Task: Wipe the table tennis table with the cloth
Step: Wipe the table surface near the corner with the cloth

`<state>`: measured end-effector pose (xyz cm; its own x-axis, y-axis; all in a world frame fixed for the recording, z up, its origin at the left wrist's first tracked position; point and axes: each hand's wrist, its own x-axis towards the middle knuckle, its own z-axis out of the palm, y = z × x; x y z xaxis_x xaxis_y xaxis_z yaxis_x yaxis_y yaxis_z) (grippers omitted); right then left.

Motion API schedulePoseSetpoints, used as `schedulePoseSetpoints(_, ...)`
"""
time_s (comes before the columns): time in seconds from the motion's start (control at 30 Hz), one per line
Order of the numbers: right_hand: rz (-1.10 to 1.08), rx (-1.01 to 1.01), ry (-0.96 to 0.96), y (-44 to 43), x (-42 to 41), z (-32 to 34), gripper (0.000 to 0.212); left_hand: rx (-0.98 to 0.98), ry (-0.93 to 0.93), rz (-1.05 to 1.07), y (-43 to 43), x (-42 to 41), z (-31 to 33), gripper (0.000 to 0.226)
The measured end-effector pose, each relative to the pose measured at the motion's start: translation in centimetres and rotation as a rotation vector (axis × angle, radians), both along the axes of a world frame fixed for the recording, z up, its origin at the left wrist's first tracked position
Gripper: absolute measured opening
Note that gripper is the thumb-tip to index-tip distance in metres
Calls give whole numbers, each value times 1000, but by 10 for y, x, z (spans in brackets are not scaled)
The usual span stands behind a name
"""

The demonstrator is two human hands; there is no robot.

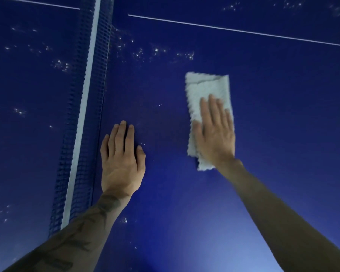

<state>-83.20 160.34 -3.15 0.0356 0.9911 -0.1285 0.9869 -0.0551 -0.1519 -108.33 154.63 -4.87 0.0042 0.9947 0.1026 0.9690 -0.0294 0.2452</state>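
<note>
Head view: both hands lie flat on the blue desk (283, 114), palms down, arms stretched forward, hands well apart. Left hand (123, 160): fingers straight and close together, resting on bare surface just beside the net (86, 114). Its tattooed forearm comes in from bottom left. Right hand (214, 132): flat on the cloth (204, 87), fingers straight and slightly spread, pressing it to the desk. Cloth is white, folded to a long rectangle, right of the left hand. Its far end sticks out past the fingertips, its near end shows by the wrist. White specks (155, 52) are scattered beyond the cloth and across the net. White line (243, 32) runs further out.
</note>
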Motion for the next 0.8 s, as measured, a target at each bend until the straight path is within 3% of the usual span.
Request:
schedulePoseSetpoints(0.13,-247,30,14,53,-16,2,67,19,-10,-1,0,0,-1,55)
schedulePoseSetpoints(0.27,-8,24,35,42,-65,2,68,18,-15,5,-1,1,0,55)
schedulePoseSetpoints(0.37,204,25,31,8,-52,0,66,20,-13,-1,0,1,0,56)
schedulePoseSetpoints(0.5,-67,-17,28,29,-1,1,67,14,-6,-3,0,-1,-3,56)
schedulePoseSetpoints(0.63,-230,18,30,94,-12,4,67,9,-5,-4,-1,-2,-5,56)
schedulePoseSetpoints(0.7,-204,12,56,116,-34,3,68,10,-5,-9,-1,-2,-6,56)
schedulePoseSetpoints(0.8,21,-1,66,104,-65,6,68,12,-1,-8,-1,-2,-7,56)
